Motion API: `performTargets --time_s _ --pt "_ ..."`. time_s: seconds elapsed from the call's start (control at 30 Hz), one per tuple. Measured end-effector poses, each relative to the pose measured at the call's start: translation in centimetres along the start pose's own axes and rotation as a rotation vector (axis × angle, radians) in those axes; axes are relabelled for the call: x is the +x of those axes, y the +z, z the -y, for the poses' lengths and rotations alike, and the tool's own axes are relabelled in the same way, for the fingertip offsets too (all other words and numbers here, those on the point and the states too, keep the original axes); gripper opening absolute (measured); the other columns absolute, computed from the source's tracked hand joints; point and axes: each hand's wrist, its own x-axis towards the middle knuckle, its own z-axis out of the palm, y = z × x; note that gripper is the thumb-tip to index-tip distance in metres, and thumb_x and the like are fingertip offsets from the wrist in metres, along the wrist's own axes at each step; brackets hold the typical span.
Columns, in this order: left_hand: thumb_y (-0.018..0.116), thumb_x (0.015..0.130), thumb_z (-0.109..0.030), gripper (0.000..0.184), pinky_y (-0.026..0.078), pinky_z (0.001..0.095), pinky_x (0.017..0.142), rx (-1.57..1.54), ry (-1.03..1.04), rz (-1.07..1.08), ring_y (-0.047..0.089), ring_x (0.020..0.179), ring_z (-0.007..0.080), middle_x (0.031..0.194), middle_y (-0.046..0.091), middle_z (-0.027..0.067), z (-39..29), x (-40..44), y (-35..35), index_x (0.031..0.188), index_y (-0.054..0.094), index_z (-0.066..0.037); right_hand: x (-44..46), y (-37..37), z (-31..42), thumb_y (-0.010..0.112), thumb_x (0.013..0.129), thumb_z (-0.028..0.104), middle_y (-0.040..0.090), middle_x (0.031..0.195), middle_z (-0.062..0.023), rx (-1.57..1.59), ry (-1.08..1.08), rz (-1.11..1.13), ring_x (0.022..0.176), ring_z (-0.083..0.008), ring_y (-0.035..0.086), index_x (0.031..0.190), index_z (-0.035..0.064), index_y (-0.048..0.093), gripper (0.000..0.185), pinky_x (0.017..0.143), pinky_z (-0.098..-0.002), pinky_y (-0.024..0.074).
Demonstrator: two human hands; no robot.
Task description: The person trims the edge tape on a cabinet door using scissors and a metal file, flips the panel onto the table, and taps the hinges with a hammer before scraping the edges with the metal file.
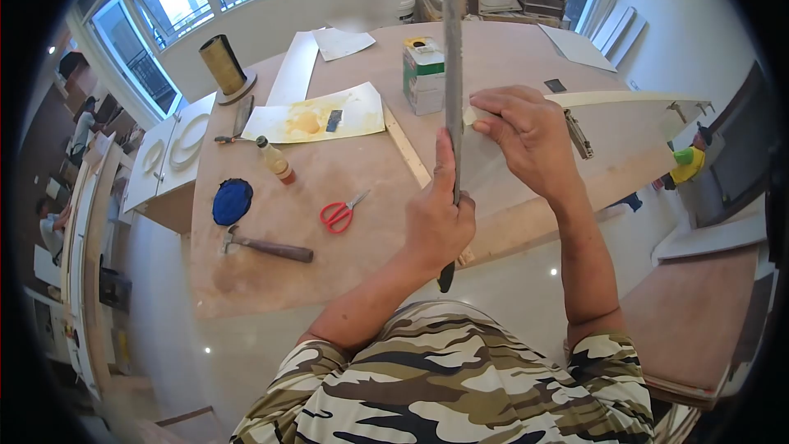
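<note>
Before my chest, my left hand is closed around a long grey metal file, held upright, with a dark handle end showing below the fist. The index finger lies along the file's side. My right hand pinches a small pale block between thumb and fingers, close to the file's right face. Whether block and file touch, I cannot tell. Left of my hands on the table lie red-handled scissors, a hammer, a blue round pad and a bottle with amber liquid.
A yellow-stained white sheet, a green-and-white can and a brown roll are on the wooden table. A long board crosses at the right, near a metal hinge. Other people work at the far left and right.
</note>
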Motion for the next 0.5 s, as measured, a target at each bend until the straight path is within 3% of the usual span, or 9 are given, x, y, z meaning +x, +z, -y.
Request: performTargets --time_s 0.13,0.23,0.4,0.47,0.5 --pt "0.055 0.08 0.006 0.094 0.052 0.0435 0.065 0.001 0.031 -0.044 0.066 0.073 0.0403 0.112 0.067 0.0258 -0.7 0.9 -0.4 0.162 0.011 -0.008 0.1 0.3 -0.3 0.077 0.082 0.01 0.074 0.098 -0.0132 -0.032 -0.027 0.007 0.093 -0.0341 0.066 0.098 0.0013 0.073 0.019 0.082 -0.0406 0.0523" --pt "0.055 0.079 0.007 0.095 0.053 0.0431 0.065 0.029 -0.062 -0.016 0.067 0.073 0.0405 0.104 0.068 0.0252 -1.3 1.8 -0.2 0.162 0.011 -0.008 0.3 -0.1 0.2 0.077 0.083 0.01 0.074 0.099 -0.0131 -0.062 0.0 0.04 0.094 -0.0338 0.066 0.098 0.001 0.073 0.018 0.084 -0.0406 0.0522" --pt "0.055 0.078 0.007 0.096 0.053 0.0434 0.065 0.104 -0.034 -0.005 0.067 0.074 0.0423 0.106 0.069 0.0262 0.7 0.6 -0.4 0.162 0.011 -0.009 0.2 0.3 -0.1 0.077 0.084 0.011 0.074 0.1 -0.0137 -0.018 0.022 0.011 0.096 -0.0337 0.066 0.099 0.0009 0.074 0.018 0.085 -0.0405 0.0519" --pt "0.056 0.079 0.006 0.095 0.052 0.0416 0.062 0.113 -0.007 -0.036 0.065 0.068 0.0395 0.093 0.063 0.023 0.7 0.6 -0.5 0.162 0.012 -0.009 0.3 0.3 -0.2 0.077 0.084 0.011 0.074 0.101 -0.014 -0.016 0.01 0.026 0.096 -0.0337 0.066 0.1 0.0006 0.074 0.019 0.086 -0.0403 0.0519" --pt "0.056 0.081 0.004 0.093 0.05 0.0396 0.059 0.085 0.006 -0.057 0.062 0.061 0.0363 0.078 0.059 0.0196 0.6 0.8 -0.4 0.162 0.013 -0.009 0.3 0.3 -0.3 0.077 0.084 0.012 0.074 0.101 -0.0142 -0.011 0.003 0.029 0.096 -0.0337 0.066 0.101 0.0004 0.074 0.02 0.086 -0.0401 0.0519"
